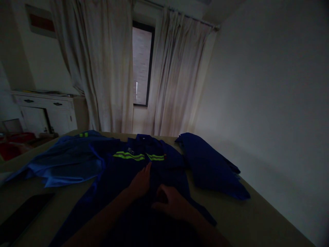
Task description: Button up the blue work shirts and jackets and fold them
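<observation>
A dark blue work jacket [136, 164] with yellow-green reflective stripes lies spread flat on the table [244, 219], collar away from me. My left hand [141, 181] rests on its front near the middle seam, fingers stretched forward and flat. My right hand [169, 202] sits just right of it on the cloth, fingers curled and pinching the jacket's front edge. The room is dim, so the pinched fabric is hard to make out.
A lighter blue garment [64, 163] lies at the left. A folded dark blue garment [213, 164] lies at the right. A dark flat object [23, 214] sits at the near left. Curtains [169, 79], a window and a white cabinet [46, 109] stand behind.
</observation>
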The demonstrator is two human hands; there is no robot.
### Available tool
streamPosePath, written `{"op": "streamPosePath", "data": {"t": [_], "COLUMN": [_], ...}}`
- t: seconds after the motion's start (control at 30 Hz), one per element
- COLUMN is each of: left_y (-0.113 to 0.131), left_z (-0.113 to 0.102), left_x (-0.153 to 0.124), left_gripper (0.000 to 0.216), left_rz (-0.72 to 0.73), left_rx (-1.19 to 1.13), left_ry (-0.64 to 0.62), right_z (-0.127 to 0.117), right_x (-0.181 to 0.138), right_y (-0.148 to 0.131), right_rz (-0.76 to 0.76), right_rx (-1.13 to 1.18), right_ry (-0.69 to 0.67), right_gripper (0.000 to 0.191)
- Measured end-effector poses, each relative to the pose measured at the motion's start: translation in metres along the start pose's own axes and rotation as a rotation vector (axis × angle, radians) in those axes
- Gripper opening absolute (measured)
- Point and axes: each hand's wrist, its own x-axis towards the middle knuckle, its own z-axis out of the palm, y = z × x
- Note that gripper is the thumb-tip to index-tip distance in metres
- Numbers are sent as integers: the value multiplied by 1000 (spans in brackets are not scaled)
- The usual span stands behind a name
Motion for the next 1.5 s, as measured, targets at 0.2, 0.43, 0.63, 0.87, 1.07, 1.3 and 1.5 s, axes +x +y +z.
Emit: {"op": "streamPosePath", "data": {"t": [0.2,0.43,0.63,0.87,1.07,1.3,1.5], "left_y": [21,11,6,14,11,8,13], "left_z": [-22,-29,-48,-52,-46,-44,-52], "left_x": [-60,-84,-84,-87,-86,-87,-89], "left_gripper": [32,20,31,18,19,26,22], "left_rz": [149,152,100,107,124,75,82], "left_rx": [-223,-532,-613,-590,-635,-602,-575], "left_ry": [-124,-424,-515,-518,-493,-547,-524], "right_z": [4,2,12,11,6,-2,4], "right_x": [-13,-5,2,3,1,-3,-3], "right_y": [-15,-4,2,5,6,0,0], "right_rz": [-24,-42,-44,-54,-15,63,42], "right_rx": [-251,-106,89,115,169,130,-37], "right_ry": [-72,-76,70,3,-41,-141,-206], "right_gripper": [61,36,29,48,56,38,44]}}
